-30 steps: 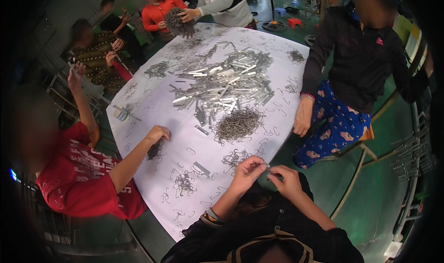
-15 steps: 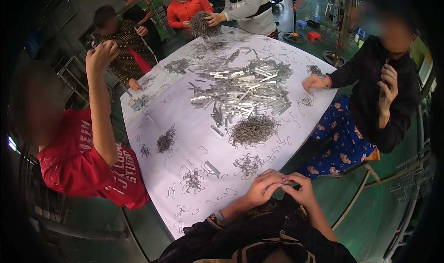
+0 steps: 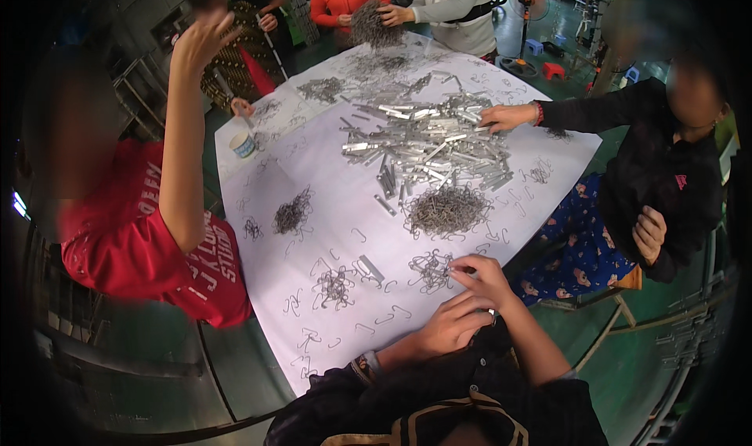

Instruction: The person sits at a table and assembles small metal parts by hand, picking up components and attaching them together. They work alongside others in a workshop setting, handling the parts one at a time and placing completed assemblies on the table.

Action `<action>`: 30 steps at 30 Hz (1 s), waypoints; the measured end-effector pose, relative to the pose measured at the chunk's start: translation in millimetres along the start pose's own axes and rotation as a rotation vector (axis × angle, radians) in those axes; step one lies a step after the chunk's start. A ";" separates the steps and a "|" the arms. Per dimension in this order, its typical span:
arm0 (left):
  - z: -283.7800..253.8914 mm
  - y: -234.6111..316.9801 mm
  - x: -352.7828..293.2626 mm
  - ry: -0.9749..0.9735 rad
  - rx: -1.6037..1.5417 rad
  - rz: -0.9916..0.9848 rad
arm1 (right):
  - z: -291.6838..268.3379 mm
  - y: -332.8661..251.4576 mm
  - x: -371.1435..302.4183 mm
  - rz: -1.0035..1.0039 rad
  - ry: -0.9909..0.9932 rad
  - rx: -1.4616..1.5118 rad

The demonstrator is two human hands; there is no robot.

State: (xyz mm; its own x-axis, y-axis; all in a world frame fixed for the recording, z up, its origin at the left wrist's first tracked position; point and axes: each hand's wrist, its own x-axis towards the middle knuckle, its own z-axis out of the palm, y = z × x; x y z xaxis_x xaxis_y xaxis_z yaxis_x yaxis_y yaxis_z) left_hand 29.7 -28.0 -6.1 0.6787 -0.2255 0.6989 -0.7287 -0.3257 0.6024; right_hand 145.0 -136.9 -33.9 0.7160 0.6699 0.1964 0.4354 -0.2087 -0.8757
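Observation:
My left hand (image 3: 450, 326) is closed near the table's front edge. A small silver metal piece (image 3: 492, 313) shows at its fingertips, the rest hidden in the hand. Above it, my right hand (image 3: 484, 280) reaches over the table, its thumb and forefinger apart at the edge of a small pile of bent wire hooks (image 3: 427, 271). Nothing shows between those fingers. Farther off lies a larger heap of wire hooks (image 3: 446, 212), and beyond it a broad heap of flat silver metal strips (image 3: 427, 140).
Another hook pile (image 3: 334, 287) and a lone metal strip (image 3: 370, 269) lie to my left on the white-covered table (image 3: 313, 179). A paper cup (image 3: 242, 144) stands at the left edge. Co-workers sit or stand around; one person's hand (image 3: 509, 117) is at the strip heap.
My right hand has left my left hand and moved forward to the small hook pile. The co-worker on the right has reached into the strip heap. The view has shifted slightly.

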 end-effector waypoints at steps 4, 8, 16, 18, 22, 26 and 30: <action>-1.9 1.8 -6.3 -0.023 -0.015 0.013 | 34.5 8.9 30.7 -0.049 -0.179 -0.098; -7.0 9.8 -12.1 -0.043 0.005 0.021 | 65.9 -1.1 54.4 -0.041 -0.380 -0.290; -16.3 13.1 -20.1 -0.093 0.024 0.032 | 121.3 -3.6 85.6 -0.014 -0.448 -0.328; -20.7 17.0 -18.8 -0.122 0.018 0.029 | 133.3 1.0 90.4 -0.007 -0.458 -0.350; -16.5 19.3 -15.9 -0.030 0.017 0.032 | 151.8 8.7 100.5 0.007 -0.498 -0.397; -12.8 16.0 -15.4 -0.006 0.014 0.059 | 149.4 -2.5 97.1 0.032 -0.411 -0.368; -4.8 11.6 -13.3 -0.024 -0.006 0.110 | 140.9 15.3 96.4 -0.001 -0.288 -0.391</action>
State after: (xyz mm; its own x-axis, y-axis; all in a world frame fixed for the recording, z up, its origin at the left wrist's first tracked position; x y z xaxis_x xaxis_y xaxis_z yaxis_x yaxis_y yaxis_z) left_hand 11.7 -24.4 -6.6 0.5969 -0.2813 0.7514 -0.7991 -0.2923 0.5254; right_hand 143.8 24.8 -90.5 0.5592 0.8288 0.0182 0.6478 -0.4231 -0.6335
